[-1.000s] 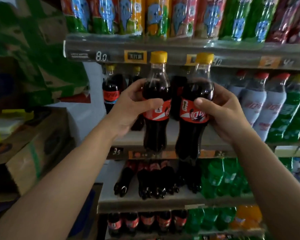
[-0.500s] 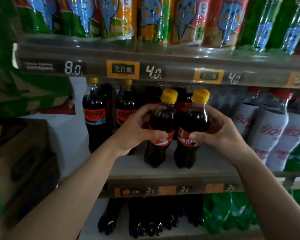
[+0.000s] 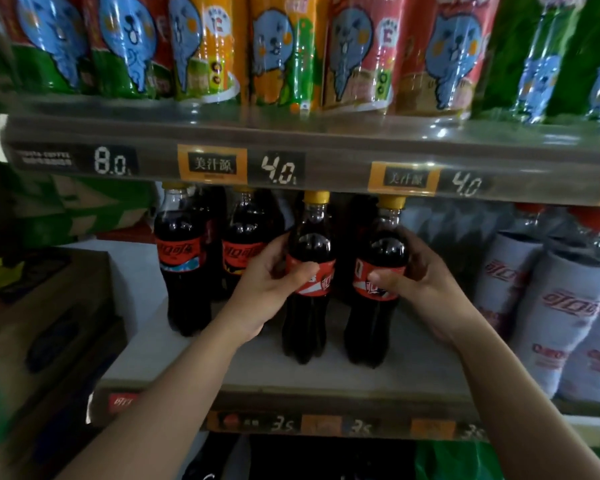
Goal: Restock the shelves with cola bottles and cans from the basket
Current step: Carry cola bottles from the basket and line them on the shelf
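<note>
The left grip (image 3: 267,289), a bare hand, is clenched round the left cola bottle (image 3: 305,327) at its red label, thumb across the front and fingers wrapped behind. The right grip (image 3: 426,289) grasps the right cola bottle (image 3: 371,330) the same way, thumb pressed on the label and fingers curled round the far side. Both bottles are upright, yellow-capped and full of dark drink. They stand side by side, close together, with a narrow gap between them. Their bases appear to rest on the middle shelf (image 3: 413,372), near its front edge, and their caps reach just under the price rail (image 3: 326,161) of the shelf above.

To the left on the same shelf stand two more cola bottles (image 3: 184,271), set further back, with other dark bottles behind them. To the right stand bottles in white sleeves with red lettering (image 3: 551,323) and red caps, well apart from the right grip. The upper shelf carries juice bottles (image 3: 278,46) printed with a blue cartoon animal, in green, orange and red wraps. The price rail shows labels reading 8.0 and 4.0 (image 3: 278,169). The middle shelf's front strip bears tags reading 3.5 (image 3: 281,424). A cardboard box (image 3: 49,323) sits to the left of the shelving, and green packaging (image 3: 458,459) shows on the shelf below.
</note>
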Demonstrator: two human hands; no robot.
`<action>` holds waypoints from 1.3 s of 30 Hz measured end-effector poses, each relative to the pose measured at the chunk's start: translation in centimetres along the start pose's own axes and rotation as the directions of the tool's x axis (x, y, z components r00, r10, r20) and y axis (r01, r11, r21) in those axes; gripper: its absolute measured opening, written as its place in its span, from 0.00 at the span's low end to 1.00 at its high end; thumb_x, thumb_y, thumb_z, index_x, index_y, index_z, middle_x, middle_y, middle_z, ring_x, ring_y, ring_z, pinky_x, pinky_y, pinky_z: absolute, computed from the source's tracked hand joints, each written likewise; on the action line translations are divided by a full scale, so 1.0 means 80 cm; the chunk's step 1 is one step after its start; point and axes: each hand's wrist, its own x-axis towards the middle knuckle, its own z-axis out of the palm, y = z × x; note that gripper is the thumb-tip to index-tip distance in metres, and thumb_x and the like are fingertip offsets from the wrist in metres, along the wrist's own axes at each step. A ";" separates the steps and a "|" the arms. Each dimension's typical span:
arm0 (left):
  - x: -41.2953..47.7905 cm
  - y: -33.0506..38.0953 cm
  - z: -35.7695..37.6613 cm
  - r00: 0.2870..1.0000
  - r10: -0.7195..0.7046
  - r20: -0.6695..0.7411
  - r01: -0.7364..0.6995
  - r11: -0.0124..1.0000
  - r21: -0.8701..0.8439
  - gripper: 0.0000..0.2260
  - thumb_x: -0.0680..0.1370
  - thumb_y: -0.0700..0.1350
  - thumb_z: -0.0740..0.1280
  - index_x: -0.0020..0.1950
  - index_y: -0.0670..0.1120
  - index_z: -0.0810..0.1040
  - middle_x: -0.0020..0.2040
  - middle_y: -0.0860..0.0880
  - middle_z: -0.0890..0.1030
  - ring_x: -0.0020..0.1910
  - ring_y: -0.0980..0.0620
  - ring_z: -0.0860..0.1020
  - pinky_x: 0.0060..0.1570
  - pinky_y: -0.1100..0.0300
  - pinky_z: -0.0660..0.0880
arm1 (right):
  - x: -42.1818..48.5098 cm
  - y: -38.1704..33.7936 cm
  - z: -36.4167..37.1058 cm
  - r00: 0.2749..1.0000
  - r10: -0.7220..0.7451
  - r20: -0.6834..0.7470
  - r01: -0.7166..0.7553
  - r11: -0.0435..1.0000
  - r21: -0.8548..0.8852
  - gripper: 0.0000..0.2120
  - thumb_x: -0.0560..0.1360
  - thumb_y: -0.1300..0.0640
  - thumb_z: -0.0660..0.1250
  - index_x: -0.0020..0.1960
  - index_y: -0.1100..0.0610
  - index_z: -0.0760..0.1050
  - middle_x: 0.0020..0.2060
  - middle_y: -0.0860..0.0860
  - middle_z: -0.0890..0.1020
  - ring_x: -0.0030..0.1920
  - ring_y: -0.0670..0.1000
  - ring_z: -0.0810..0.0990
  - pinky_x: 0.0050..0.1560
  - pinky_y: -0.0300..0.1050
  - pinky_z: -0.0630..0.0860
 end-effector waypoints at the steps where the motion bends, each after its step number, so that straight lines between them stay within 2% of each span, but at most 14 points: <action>1: -0.004 -0.003 0.002 1.000 0.003 -0.023 -0.003 1.000 0.012 0.25 0.71 0.48 0.71 0.67 0.48 0.72 0.60 0.52 0.81 0.61 0.56 0.78 0.58 0.64 0.75 | -0.002 0.004 0.001 1.000 0.003 -0.006 -0.003 1.000 -0.008 0.34 0.66 0.60 0.75 0.69 0.50 0.68 0.58 0.47 0.82 0.59 0.47 0.80 0.57 0.45 0.78; 3: -0.014 -0.012 0.004 0.998 -0.024 -0.057 0.027 0.998 0.059 0.26 0.70 0.49 0.72 0.66 0.50 0.70 0.58 0.53 0.82 0.59 0.59 0.78 0.56 0.65 0.75 | -0.012 0.014 0.006 0.999 0.029 -0.022 -0.030 0.999 -0.033 0.35 0.63 0.59 0.76 0.67 0.49 0.68 0.54 0.45 0.83 0.56 0.44 0.81 0.49 0.36 0.78; 5: -0.025 -0.021 0.007 0.996 -0.072 -0.060 0.081 0.983 0.163 0.26 0.67 0.51 0.74 0.63 0.54 0.69 0.57 0.55 0.80 0.58 0.63 0.77 0.54 0.68 0.73 | -0.025 0.032 0.013 0.993 0.110 -0.042 -0.114 0.990 -0.088 0.36 0.60 0.56 0.78 0.65 0.46 0.68 0.53 0.43 0.81 0.55 0.41 0.80 0.49 0.33 0.76; 6: -0.029 -0.024 0.009 0.995 -0.087 -0.055 0.097 0.969 0.229 0.28 0.66 0.51 0.75 0.62 0.55 0.68 0.58 0.57 0.78 0.58 0.67 0.76 0.54 0.72 0.72 | -0.031 0.043 0.016 0.987 0.153 -0.051 -0.158 0.980 -0.119 0.37 0.60 0.55 0.80 0.65 0.45 0.67 0.55 0.41 0.80 0.55 0.40 0.79 0.52 0.34 0.75; 9: -0.035 -0.031 0.013 0.994 -0.075 -0.079 0.099 0.930 0.355 0.32 0.66 0.48 0.79 0.63 0.57 0.65 0.56 0.64 0.73 0.52 0.80 0.70 0.48 0.82 0.66 | -0.044 0.069 0.021 0.968 0.230 -0.101 -0.246 0.951 -0.189 0.40 0.59 0.49 0.82 0.66 0.45 0.68 0.57 0.44 0.79 0.57 0.45 0.78 0.59 0.48 0.76; 11: -0.034 -0.036 0.013 0.989 -0.097 -0.109 0.129 0.925 0.357 0.31 0.67 0.47 0.78 0.63 0.57 0.66 0.56 0.64 0.74 0.53 0.76 0.71 0.49 0.81 0.67 | -0.044 0.073 0.020 0.968 0.218 -0.125 -0.241 0.947 -0.214 0.38 0.59 0.50 0.82 0.65 0.46 0.68 0.56 0.43 0.79 0.56 0.44 0.78 0.58 0.45 0.75; 14: -0.031 -0.046 0.009 0.979 -0.167 -0.118 0.194 0.940 0.279 0.29 0.70 0.45 0.76 0.66 0.54 0.67 0.61 0.59 0.77 0.63 0.62 0.73 0.60 0.67 0.69 | -0.038 0.070 0.018 0.971 0.188 -0.145 -0.220 0.943 -0.250 0.35 0.63 0.55 0.80 0.64 0.48 0.66 0.53 0.40 0.76 0.52 0.41 0.76 0.51 0.37 0.71; 15: -0.030 -0.046 0.010 0.978 -0.174 -0.112 0.198 0.941 0.273 0.28 0.71 0.45 0.76 0.67 0.54 0.67 0.61 0.59 0.76 0.64 0.61 0.73 0.61 0.67 0.69 | -0.036 0.072 0.017 0.972 0.177 -0.157 -0.213 0.943 -0.256 0.35 0.63 0.55 0.80 0.64 0.48 0.66 0.52 0.40 0.76 0.52 0.42 0.76 0.51 0.36 0.70; 18: -0.030 -0.043 0.014 0.982 -0.160 -0.098 0.185 0.911 0.368 0.28 0.72 0.46 0.74 0.67 0.57 0.66 0.59 0.64 0.73 0.61 0.66 0.71 0.54 0.74 0.66 | -0.030 0.078 0.012 0.970 0.163 -0.181 -0.209 0.939 -0.272 0.35 0.64 0.54 0.80 0.67 0.50 0.67 0.54 0.43 0.77 0.56 0.46 0.77 0.53 0.40 0.71; 22: -0.027 -0.048 0.018 0.990 -0.112 -0.091 0.144 0.818 0.557 0.33 0.69 0.50 0.77 0.70 0.52 0.66 0.65 0.53 0.73 0.66 0.55 0.72 0.64 0.60 0.69 | -0.025 0.080 0.008 0.972 0.163 -0.171 -0.207 0.937 -0.280 0.34 0.66 0.56 0.79 0.67 0.52 0.68 0.56 0.46 0.78 0.56 0.47 0.77 0.52 0.41 0.72; 25: -0.018 -0.047 0.019 0.991 -0.107 -0.086 0.137 0.794 0.592 0.34 0.70 0.47 0.76 0.72 0.48 0.64 0.66 0.50 0.74 0.67 0.52 0.72 0.63 0.60 0.68 | -0.022 0.081 0.009 0.973 0.141 -0.183 -0.191 0.937 -0.293 0.32 0.66 0.55 0.79 0.67 0.51 0.69 0.54 0.45 0.79 0.56 0.48 0.78 0.54 0.44 0.74; 29: -0.015 -0.048 0.023 0.987 -0.116 -0.112 0.160 0.795 0.585 0.33 0.71 0.46 0.75 0.72 0.47 0.65 0.67 0.48 0.75 0.67 0.49 0.72 0.65 0.57 0.69 | -0.023 0.084 0.008 0.969 0.143 -0.199 -0.199 0.935 -0.294 0.32 0.65 0.53 0.79 0.66 0.51 0.70 0.56 0.47 0.80 0.58 0.50 0.78 0.58 0.49 0.76; 32: -0.017 -0.050 0.024 0.980 -0.136 -0.143 0.192 0.819 0.541 0.32 0.71 0.46 0.76 0.72 0.46 0.66 0.66 0.49 0.76 0.66 0.50 0.73 0.61 0.59 0.69 | -0.026 0.083 0.008 0.972 0.118 -0.203 -0.176 0.938 -0.297 0.33 0.65 0.54 0.79 0.67 0.52 0.70 0.57 0.49 0.81 0.58 0.50 0.79 0.58 0.52 0.77; 39: -0.021 -0.051 0.026 0.972 -0.167 -0.166 0.228 0.848 0.478 0.31 0.71 0.44 0.75 0.72 0.47 0.66 0.66 0.49 0.76 0.66 0.50 0.73 0.60 0.61 0.67 | -0.025 0.081 0.006 0.971 0.158 -0.181 -0.204 0.940 -0.273 0.32 0.66 0.54 0.78 0.67 0.51 0.69 0.58 0.47 0.80 0.60 0.49 0.78 0.61 0.50 0.75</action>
